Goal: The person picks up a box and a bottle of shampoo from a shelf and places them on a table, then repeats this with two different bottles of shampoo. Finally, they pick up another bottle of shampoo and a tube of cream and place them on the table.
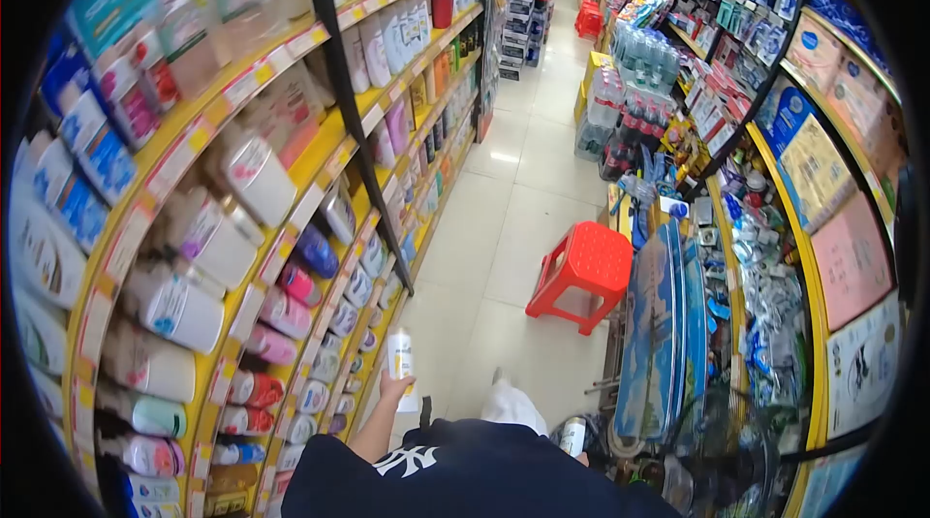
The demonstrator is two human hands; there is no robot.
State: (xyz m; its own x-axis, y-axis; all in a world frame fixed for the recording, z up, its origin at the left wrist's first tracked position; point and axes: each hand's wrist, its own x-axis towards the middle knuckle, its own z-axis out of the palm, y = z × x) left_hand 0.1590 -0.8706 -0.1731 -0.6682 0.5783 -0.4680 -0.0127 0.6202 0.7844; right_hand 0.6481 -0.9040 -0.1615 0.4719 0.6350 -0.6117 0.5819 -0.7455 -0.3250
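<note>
My left hand (394,389) is wrapped round the lower part of a white bottle (399,353) with a yellowish mark on its label. It holds the bottle upright over the aisle floor, close to the left shelves. Low beside my body on the right, a second white bottle (573,435) shows at my right hand (583,458). Only a small part of that hand is seen past my dark shirt; it appears to grip this bottle, though its fingers are mostly hidden.
Shelves (247,295) packed with bottles line the left. A red plastic stool (591,261) stands on the tiled floor (494,247) ahead to the right. Behind it are blue boards (651,334), bottled drinks (639,62) and the right-hand shelves (819,256). A fan (722,440) stands at lower right.
</note>
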